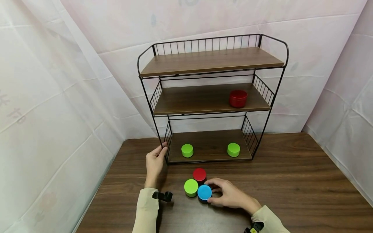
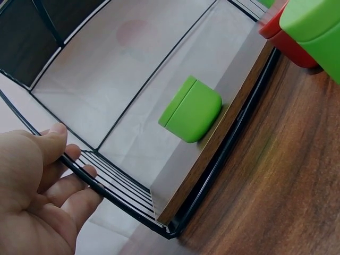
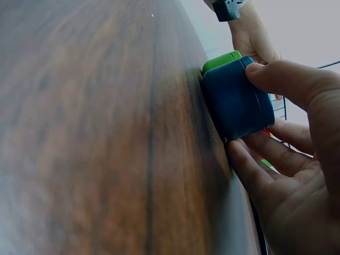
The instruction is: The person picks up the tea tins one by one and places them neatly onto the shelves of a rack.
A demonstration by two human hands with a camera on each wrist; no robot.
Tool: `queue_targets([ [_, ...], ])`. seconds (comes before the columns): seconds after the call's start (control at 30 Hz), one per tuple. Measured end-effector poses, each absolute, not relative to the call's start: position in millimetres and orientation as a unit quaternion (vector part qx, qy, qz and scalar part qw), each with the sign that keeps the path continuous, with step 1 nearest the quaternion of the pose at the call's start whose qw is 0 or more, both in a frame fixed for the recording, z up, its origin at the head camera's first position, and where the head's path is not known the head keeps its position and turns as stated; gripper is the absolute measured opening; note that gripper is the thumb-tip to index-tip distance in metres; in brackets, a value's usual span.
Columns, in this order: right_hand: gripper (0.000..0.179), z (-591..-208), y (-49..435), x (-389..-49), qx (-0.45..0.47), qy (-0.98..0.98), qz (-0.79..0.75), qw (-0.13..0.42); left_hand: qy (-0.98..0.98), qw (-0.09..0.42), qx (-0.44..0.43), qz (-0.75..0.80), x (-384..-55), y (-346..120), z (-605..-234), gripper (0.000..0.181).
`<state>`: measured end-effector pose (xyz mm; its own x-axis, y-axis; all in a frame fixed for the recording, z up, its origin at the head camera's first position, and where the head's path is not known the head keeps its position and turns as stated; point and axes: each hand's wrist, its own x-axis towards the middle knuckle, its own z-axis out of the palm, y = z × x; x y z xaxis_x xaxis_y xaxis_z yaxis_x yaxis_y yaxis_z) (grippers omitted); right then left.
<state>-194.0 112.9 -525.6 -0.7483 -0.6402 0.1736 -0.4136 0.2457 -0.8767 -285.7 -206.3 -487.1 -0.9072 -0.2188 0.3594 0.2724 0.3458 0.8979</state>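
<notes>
My left hand (image 1: 154, 163) grips the left front post of a black wire shelf rack (image 1: 212, 108), thumb and fingers on either side of the metal in the left wrist view. With thumb and fingers, my right hand (image 1: 230, 194) holds a small round blue tin (image 1: 204, 192) at its sides, down on the table. Beside that tin stand a green tin (image 1: 191, 187) and a red tin (image 1: 199, 175), close together. In the right wrist view, the blue tin (image 3: 236, 98) hides most of the others.
Two green tins (image 1: 187, 150) (image 1: 233, 149) sit apart on the bottom shelf. A larger red tin (image 1: 238, 98) stands toward the right of the middle shelf. The rack rests near the back of the wooden table (image 1: 291, 181), before a pale cloth backdrop (image 1: 116, 64).
</notes>
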Motion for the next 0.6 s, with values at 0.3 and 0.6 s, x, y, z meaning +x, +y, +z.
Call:
queue_targets([
  [0.3,0.049,-525.7,112.7,-192.9,-0.330,0.776,-0.521,0.132,-0.788,0.217,-0.022,-0.576,-286.9,-207.5,-489.6,0.030],
  [0.6,0.048,-525.4,113.8,-191.7,-0.331,0.778,-0.517,0.135,-0.786,0.207,-0.010,-0.583,-282.7,-203.3,-483.5,0.030],
])
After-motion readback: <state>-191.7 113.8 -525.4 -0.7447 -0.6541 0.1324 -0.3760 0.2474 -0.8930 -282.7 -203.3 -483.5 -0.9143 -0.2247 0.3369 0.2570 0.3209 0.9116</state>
